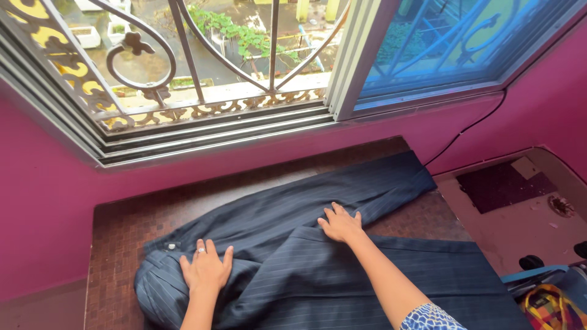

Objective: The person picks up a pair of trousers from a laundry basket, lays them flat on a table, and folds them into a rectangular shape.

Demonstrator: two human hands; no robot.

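The left hand (206, 267) is lying flat and open on soft dark blue striped trousers (306, 256). The right hand (340, 223) is pressing flat too, holding nothing. The trousers are lying on a brown tiled ledge (122, 232), one long leg pointing up-right toward the pink wall (43, 208).

Matt pinstriped cloth trousers (318, 244), tiled ledge (122, 232)

brown mottled stone ledge (122, 232) below the window, set against a pink wall, dark navy pinstriped trousers (318, 256) spread flat across most of it, one leg reaching toward the far right corner, waistband bunched at the near left, bare stone at left
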